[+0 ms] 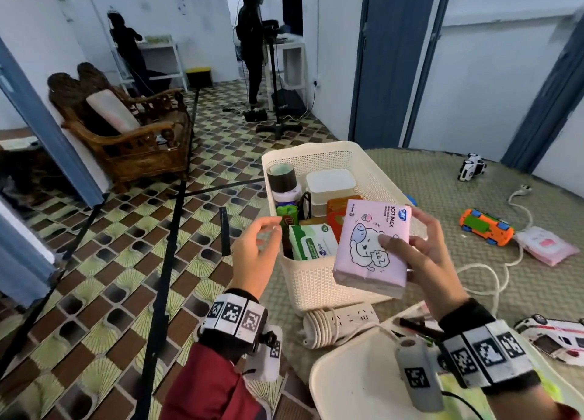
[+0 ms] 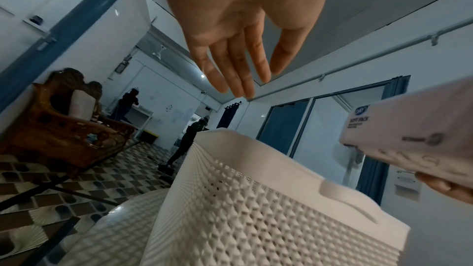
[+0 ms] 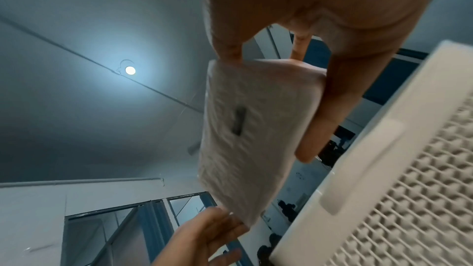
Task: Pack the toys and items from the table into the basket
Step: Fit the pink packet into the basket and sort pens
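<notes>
My right hand (image 1: 407, 242) grips a pink soft pack of tissues (image 1: 371, 246) with a cartoon print, thumb on its face, and holds it tilted over the near end of the white lattice basket (image 1: 316, 154). The pack (image 3: 245, 128) fills the right wrist view; its end (image 2: 409, 135) shows in the left wrist view. My left hand (image 1: 262, 239) hovers open at the basket's near left corner, touching nothing; its fingers (image 2: 238, 72) hang relaxed above the basket rim (image 2: 256, 149). Inside the basket lie a green wipes pack (image 1: 311, 241), an orange box (image 1: 338, 214), a white lidded box (image 1: 330, 182) and a black tape roll (image 1: 281, 175).
On the woven table mat lie an orange toy car (image 1: 486, 227), a pink wipes pack (image 1: 543, 244), two white toy cars (image 1: 472, 167) (image 1: 553, 334) and a white cable (image 1: 505, 261). A power strip (image 1: 341, 321) lies below the basket, beside a white lid (image 1: 357, 375).
</notes>
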The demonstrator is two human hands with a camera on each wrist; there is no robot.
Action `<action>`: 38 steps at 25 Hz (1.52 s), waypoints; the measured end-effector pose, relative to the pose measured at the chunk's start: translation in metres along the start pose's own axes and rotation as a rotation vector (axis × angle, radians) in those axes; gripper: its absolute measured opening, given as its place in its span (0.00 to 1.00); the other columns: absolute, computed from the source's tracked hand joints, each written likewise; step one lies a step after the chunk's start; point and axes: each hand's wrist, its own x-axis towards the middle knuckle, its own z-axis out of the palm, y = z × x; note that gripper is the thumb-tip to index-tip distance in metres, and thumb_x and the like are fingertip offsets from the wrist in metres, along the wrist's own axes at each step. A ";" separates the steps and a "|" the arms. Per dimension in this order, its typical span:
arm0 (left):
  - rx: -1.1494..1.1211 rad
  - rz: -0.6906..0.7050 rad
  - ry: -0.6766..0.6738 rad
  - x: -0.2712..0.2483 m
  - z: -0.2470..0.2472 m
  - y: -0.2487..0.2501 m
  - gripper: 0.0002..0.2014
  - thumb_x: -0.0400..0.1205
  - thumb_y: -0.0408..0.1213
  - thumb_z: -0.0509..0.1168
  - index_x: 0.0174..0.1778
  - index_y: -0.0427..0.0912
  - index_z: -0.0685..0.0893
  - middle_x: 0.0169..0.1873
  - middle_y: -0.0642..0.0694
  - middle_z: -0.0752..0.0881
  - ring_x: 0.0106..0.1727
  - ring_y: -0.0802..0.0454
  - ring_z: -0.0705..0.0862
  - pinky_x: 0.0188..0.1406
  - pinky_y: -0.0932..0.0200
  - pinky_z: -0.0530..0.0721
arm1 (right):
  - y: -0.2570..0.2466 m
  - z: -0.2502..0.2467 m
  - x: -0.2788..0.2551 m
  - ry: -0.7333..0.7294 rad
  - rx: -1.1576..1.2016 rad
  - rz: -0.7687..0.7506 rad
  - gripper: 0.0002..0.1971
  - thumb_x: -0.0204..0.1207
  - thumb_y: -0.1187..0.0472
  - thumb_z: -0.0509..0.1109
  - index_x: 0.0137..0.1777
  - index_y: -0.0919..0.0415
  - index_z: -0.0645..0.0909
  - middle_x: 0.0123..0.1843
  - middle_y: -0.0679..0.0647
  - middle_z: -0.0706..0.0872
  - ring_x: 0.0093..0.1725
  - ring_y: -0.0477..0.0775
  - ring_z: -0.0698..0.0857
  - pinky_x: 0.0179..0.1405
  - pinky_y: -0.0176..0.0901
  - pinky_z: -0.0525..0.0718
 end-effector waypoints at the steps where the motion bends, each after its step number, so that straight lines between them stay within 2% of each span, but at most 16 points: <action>1: -0.013 0.003 -0.019 0.015 0.000 -0.008 0.10 0.83 0.34 0.64 0.58 0.42 0.85 0.53 0.53 0.87 0.55 0.66 0.82 0.55 0.70 0.78 | -0.005 0.010 0.011 0.025 -0.015 -0.010 0.35 0.58 0.55 0.80 0.65 0.41 0.69 0.56 0.67 0.86 0.50 0.67 0.88 0.33 0.50 0.86; 4: -0.037 0.000 -0.090 0.050 -0.008 -0.026 0.09 0.83 0.36 0.64 0.58 0.46 0.85 0.52 0.59 0.86 0.54 0.70 0.81 0.54 0.72 0.78 | -0.017 0.040 0.041 0.092 -0.038 -0.068 0.37 0.59 0.58 0.83 0.66 0.45 0.68 0.55 0.66 0.87 0.46 0.65 0.89 0.33 0.52 0.87; 6: -0.061 -0.022 -0.130 0.073 -0.019 -0.042 0.09 0.83 0.37 0.64 0.57 0.48 0.84 0.51 0.64 0.84 0.52 0.74 0.80 0.52 0.73 0.78 | -0.022 0.063 0.059 0.147 -0.066 -0.082 0.34 0.65 0.59 0.79 0.68 0.48 0.67 0.52 0.64 0.88 0.44 0.60 0.90 0.32 0.48 0.87; 8: -0.069 -0.020 -0.171 0.099 -0.032 -0.055 0.08 0.83 0.36 0.64 0.56 0.49 0.84 0.52 0.62 0.84 0.53 0.73 0.80 0.48 0.76 0.76 | -0.026 0.082 0.077 0.187 -0.088 -0.106 0.31 0.69 0.63 0.76 0.69 0.51 0.66 0.51 0.61 0.89 0.42 0.56 0.91 0.30 0.40 0.86; 11: -0.048 -0.025 -0.224 0.133 -0.039 -0.076 0.09 0.83 0.37 0.64 0.58 0.47 0.83 0.54 0.55 0.85 0.56 0.67 0.80 0.44 0.80 0.74 | -0.034 0.101 0.101 0.228 -0.133 -0.097 0.28 0.71 0.65 0.75 0.66 0.54 0.65 0.51 0.60 0.89 0.39 0.52 0.91 0.29 0.39 0.86; 13: -0.058 -0.061 -0.252 0.148 -0.035 -0.086 0.10 0.83 0.37 0.64 0.60 0.48 0.83 0.57 0.54 0.84 0.59 0.63 0.80 0.46 0.76 0.73 | -0.039 0.106 0.115 0.260 -0.189 -0.098 0.28 0.71 0.64 0.75 0.65 0.53 0.64 0.50 0.57 0.88 0.38 0.50 0.90 0.31 0.39 0.86; 17: -0.064 -0.070 -0.352 0.177 -0.013 -0.104 0.16 0.82 0.38 0.66 0.66 0.46 0.80 0.65 0.50 0.81 0.65 0.58 0.77 0.61 0.55 0.78 | -0.037 0.110 0.149 0.366 -0.485 -0.133 0.32 0.68 0.54 0.79 0.67 0.51 0.64 0.49 0.41 0.80 0.52 0.53 0.83 0.49 0.53 0.84; 21: 0.007 -0.085 -0.441 0.201 0.007 -0.116 0.23 0.80 0.39 0.68 0.72 0.43 0.75 0.70 0.44 0.73 0.72 0.51 0.71 0.73 0.44 0.71 | -0.020 0.107 0.189 0.386 -0.456 -0.071 0.33 0.67 0.56 0.80 0.67 0.53 0.63 0.48 0.49 0.85 0.48 0.55 0.86 0.38 0.47 0.84; 24: 0.029 -0.103 -0.480 0.223 0.016 -0.128 0.40 0.71 0.53 0.70 0.78 0.43 0.66 0.76 0.42 0.65 0.78 0.46 0.65 0.76 0.41 0.67 | 0.009 0.102 0.223 0.414 -0.496 0.023 0.34 0.65 0.56 0.81 0.63 0.52 0.63 0.54 0.55 0.85 0.51 0.59 0.85 0.45 0.52 0.85; 26: -0.014 -0.213 -0.536 0.240 0.020 -0.134 0.53 0.61 0.59 0.69 0.82 0.47 0.58 0.79 0.45 0.62 0.80 0.48 0.63 0.78 0.44 0.66 | 0.031 0.095 0.243 0.406 -0.510 0.148 0.37 0.63 0.56 0.82 0.65 0.53 0.60 0.58 0.61 0.84 0.52 0.65 0.86 0.48 0.57 0.86; 27: -0.058 -0.269 -0.564 0.246 0.021 -0.139 0.54 0.62 0.56 0.72 0.84 0.49 0.55 0.80 0.47 0.61 0.79 0.52 0.64 0.76 0.50 0.68 | 0.042 0.090 0.251 0.410 -0.515 0.205 0.38 0.64 0.57 0.81 0.66 0.54 0.59 0.57 0.61 0.85 0.49 0.65 0.86 0.44 0.55 0.88; 29: -0.152 -0.308 -0.597 0.251 0.019 -0.148 0.49 0.73 0.39 0.74 0.84 0.53 0.51 0.81 0.51 0.61 0.74 0.58 0.66 0.62 0.67 0.75 | 0.060 0.082 0.257 0.427 -0.564 0.319 0.34 0.69 0.62 0.78 0.67 0.57 0.59 0.49 0.58 0.85 0.37 0.57 0.84 0.27 0.43 0.85; 31: -0.236 -0.323 -0.596 0.249 0.021 -0.161 0.45 0.79 0.29 0.69 0.84 0.55 0.49 0.80 0.54 0.63 0.71 0.61 0.67 0.45 0.79 0.77 | 0.079 0.072 0.263 0.459 -0.602 0.434 0.32 0.72 0.62 0.75 0.69 0.58 0.59 0.47 0.58 0.83 0.32 0.52 0.80 0.22 0.42 0.77; 33: -0.308 -0.333 -0.561 0.246 0.025 -0.168 0.43 0.80 0.26 0.66 0.84 0.57 0.51 0.76 0.58 0.67 0.66 0.69 0.72 0.44 0.80 0.76 | 0.089 0.063 0.268 0.512 -0.613 0.527 0.34 0.72 0.60 0.75 0.72 0.61 0.59 0.52 0.60 0.83 0.40 0.58 0.83 0.31 0.49 0.81; 36: -0.413 -0.342 -0.530 0.243 0.034 -0.174 0.42 0.80 0.21 0.63 0.84 0.55 0.52 0.75 0.60 0.67 0.61 0.84 0.73 0.56 0.82 0.75 | 0.096 0.055 0.268 0.556 -0.838 0.610 0.37 0.71 0.57 0.75 0.76 0.64 0.60 0.68 0.66 0.75 0.65 0.66 0.77 0.60 0.54 0.80; 38: -0.424 -0.321 -0.509 0.242 0.036 -0.177 0.43 0.79 0.19 0.63 0.84 0.55 0.52 0.80 0.58 0.63 0.72 0.74 0.69 0.72 0.69 0.70 | 0.094 0.056 0.263 0.494 -1.009 0.537 0.39 0.71 0.56 0.75 0.79 0.60 0.58 0.71 0.66 0.73 0.70 0.66 0.72 0.67 0.55 0.73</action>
